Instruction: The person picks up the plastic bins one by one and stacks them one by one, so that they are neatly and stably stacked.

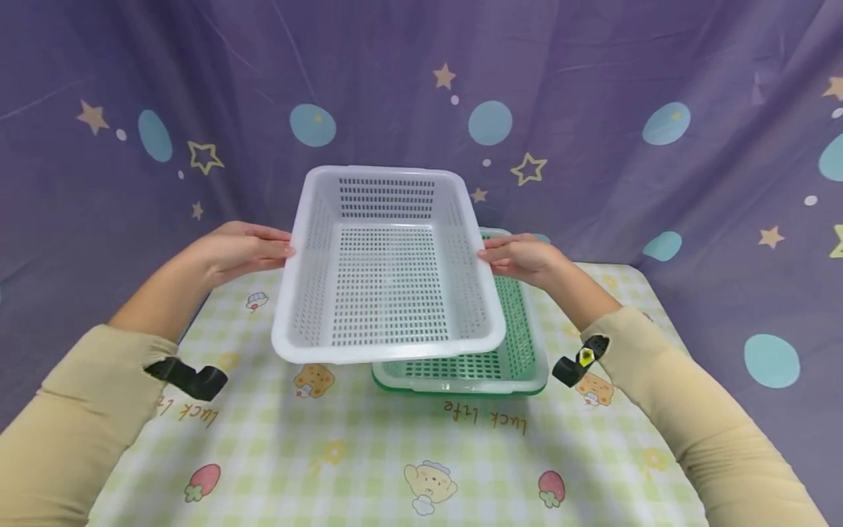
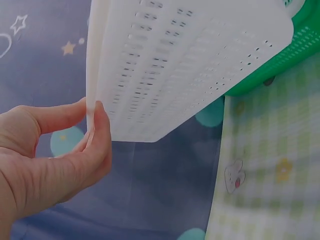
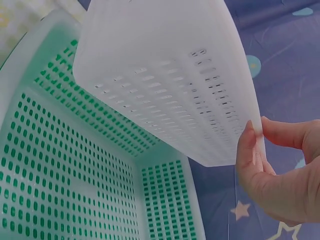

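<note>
Both hands hold a white perforated plastic basket [image 1: 388, 285] up above the table, its inside facing the head camera. My left hand [image 1: 240, 252] pinches the left rim, with the thumb on one side and the fingers beneath, as the left wrist view shows. On the opposite rim, my right hand [image 3: 285, 170] grips the same way. Below and to the right, a second white basket [image 3: 75, 165] stands on the table, nested in a green one [image 2: 305, 45]. The raised basket covers part of that stack in the head view.
A light green checked tablecloth [image 1: 369, 468] with cartoon prints covers the table. Behind it hangs a purple curtain [image 1: 566, 66] with stars and blue ovals. Each sleeve carries a black wrist mount [image 1: 187, 378].
</note>
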Action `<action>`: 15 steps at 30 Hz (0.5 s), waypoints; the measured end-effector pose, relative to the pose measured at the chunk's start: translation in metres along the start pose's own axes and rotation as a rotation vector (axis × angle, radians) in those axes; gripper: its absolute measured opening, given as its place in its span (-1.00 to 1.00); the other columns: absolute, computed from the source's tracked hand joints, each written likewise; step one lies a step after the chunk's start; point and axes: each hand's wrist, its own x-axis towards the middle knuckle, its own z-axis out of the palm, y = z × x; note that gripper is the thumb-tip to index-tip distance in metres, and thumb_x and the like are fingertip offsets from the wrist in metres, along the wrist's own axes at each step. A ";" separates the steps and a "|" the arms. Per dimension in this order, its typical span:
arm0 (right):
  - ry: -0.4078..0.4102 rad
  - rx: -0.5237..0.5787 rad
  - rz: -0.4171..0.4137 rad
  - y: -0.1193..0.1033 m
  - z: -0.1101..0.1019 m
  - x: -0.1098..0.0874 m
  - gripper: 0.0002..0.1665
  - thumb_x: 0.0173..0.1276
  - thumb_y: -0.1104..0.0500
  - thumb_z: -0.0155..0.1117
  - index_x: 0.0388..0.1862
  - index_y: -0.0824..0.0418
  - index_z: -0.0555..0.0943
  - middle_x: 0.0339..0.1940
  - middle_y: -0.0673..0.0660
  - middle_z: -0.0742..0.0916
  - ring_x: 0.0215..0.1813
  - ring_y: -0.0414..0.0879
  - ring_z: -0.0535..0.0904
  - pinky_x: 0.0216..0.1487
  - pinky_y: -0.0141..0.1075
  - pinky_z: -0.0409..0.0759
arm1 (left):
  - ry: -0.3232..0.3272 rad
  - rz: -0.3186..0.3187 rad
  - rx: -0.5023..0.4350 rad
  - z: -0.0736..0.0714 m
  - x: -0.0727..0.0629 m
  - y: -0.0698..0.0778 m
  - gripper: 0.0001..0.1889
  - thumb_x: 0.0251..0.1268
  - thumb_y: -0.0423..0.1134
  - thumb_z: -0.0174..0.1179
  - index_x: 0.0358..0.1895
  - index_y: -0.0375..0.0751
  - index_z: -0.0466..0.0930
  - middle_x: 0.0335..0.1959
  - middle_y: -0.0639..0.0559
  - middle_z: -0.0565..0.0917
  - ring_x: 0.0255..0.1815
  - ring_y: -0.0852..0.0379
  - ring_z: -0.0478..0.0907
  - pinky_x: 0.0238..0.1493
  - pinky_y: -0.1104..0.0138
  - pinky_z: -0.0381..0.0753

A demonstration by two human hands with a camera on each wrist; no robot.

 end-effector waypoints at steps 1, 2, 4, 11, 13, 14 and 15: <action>-0.007 0.004 -0.002 0.000 -0.001 0.000 -0.35 0.40 0.41 0.08 0.44 0.43 0.18 -0.26 -0.03 0.71 -0.24 -0.22 0.69 -0.11 -0.44 0.67 | 0.005 0.001 -0.010 0.001 -0.001 0.001 -0.33 0.36 -0.20 0.17 0.40 -0.50 0.14 -0.14 0.28 0.56 -0.18 0.48 0.57 0.01 0.52 0.65; -0.013 0.005 -0.004 0.001 -0.001 0.000 -0.34 0.40 0.41 0.08 0.44 0.45 0.17 -0.27 -0.03 0.72 -0.25 -0.23 0.69 -0.13 -0.45 0.67 | 0.009 0.001 -0.019 0.002 -0.001 0.002 -0.33 0.36 -0.21 0.17 0.39 -0.50 0.14 -0.14 0.27 0.55 -0.18 0.48 0.57 -0.01 0.54 0.65; -0.019 0.006 -0.011 0.001 -0.001 0.000 -0.35 0.40 0.43 0.05 0.44 0.48 0.15 -0.30 -0.04 0.73 -0.27 -0.23 0.69 -0.16 -0.47 0.67 | 0.014 0.003 -0.036 0.003 -0.002 0.002 -0.34 0.36 -0.23 0.17 0.39 -0.52 0.15 -0.14 0.26 0.56 -0.19 0.48 0.58 -0.01 0.54 0.65; -0.013 -0.013 0.006 -0.001 0.002 0.001 -0.26 0.41 0.41 0.05 0.48 0.48 0.01 -0.31 -0.05 0.70 -0.25 -0.26 0.68 -0.15 -0.50 0.67 | 0.029 0.005 -0.077 0.002 -0.006 0.001 -0.35 0.35 -0.26 0.18 0.39 -0.51 0.17 -0.14 0.23 0.56 -0.20 0.46 0.58 0.09 0.46 0.65; -0.014 -0.024 0.004 -0.001 0.002 0.000 -0.26 0.41 0.41 0.04 0.48 0.49 0.00 -0.32 -0.06 0.71 -0.26 -0.27 0.68 -0.15 -0.51 0.66 | 0.030 0.008 -0.089 0.003 -0.007 0.002 -0.36 0.35 -0.27 0.18 0.38 -0.51 0.17 -0.12 0.21 0.56 -0.19 0.46 0.58 0.14 0.44 0.64; -0.014 -0.025 0.003 -0.002 0.001 0.000 -0.27 0.41 0.42 0.03 0.48 0.49 0.01 -0.32 -0.07 0.71 -0.26 -0.28 0.68 -0.15 -0.52 0.66 | 0.031 0.010 -0.095 0.004 -0.007 0.002 -0.36 0.35 -0.27 0.18 0.38 -0.51 0.17 -0.11 0.20 0.55 -0.19 0.46 0.58 0.14 0.43 0.63; -0.016 -0.028 0.002 -0.001 0.001 0.000 -0.27 0.41 0.42 0.03 0.47 0.50 0.00 -0.34 -0.07 0.71 -0.27 -0.28 0.68 -0.16 -0.52 0.66 | 0.034 0.011 -0.102 0.005 -0.007 0.003 -0.36 0.34 -0.27 0.18 0.37 -0.51 0.18 -0.12 0.19 0.56 -0.19 0.46 0.58 0.12 0.45 0.64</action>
